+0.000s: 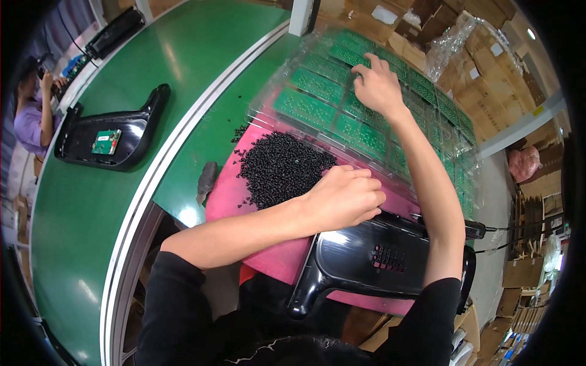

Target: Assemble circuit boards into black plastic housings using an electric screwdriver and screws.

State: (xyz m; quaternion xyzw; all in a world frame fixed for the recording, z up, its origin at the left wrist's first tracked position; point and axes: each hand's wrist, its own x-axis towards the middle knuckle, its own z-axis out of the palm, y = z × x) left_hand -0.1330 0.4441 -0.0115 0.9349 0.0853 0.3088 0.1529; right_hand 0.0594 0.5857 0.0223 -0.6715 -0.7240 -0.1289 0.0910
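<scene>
My left hand point(347, 196) is closed, fingers curled under, between a heap of small black screws or pellets point(278, 168) and a black plastic housing point(354, 253). What lies inside its fingers, if anything, is hidden. Stretched forward, my right hand point(379, 88) hovers over or touches green circuit boards point(314, 85) laid in rows in a clear plastic tray point(287, 125). Its fingers are apart, and I see nothing held in them. The housing has a slotted grille and lies tilted near my body, partly under my right forearm.
Pink sheeting point(229, 192) lies beneath the heap and housing. Left of a metal rail point(177, 131), a second black housing point(131, 146) with a small circuit board point(107, 142) rests on the green belt point(79, 226). A person in purple point(35, 125) works far left. Cardboard boxes point(476, 79) stand at right.
</scene>
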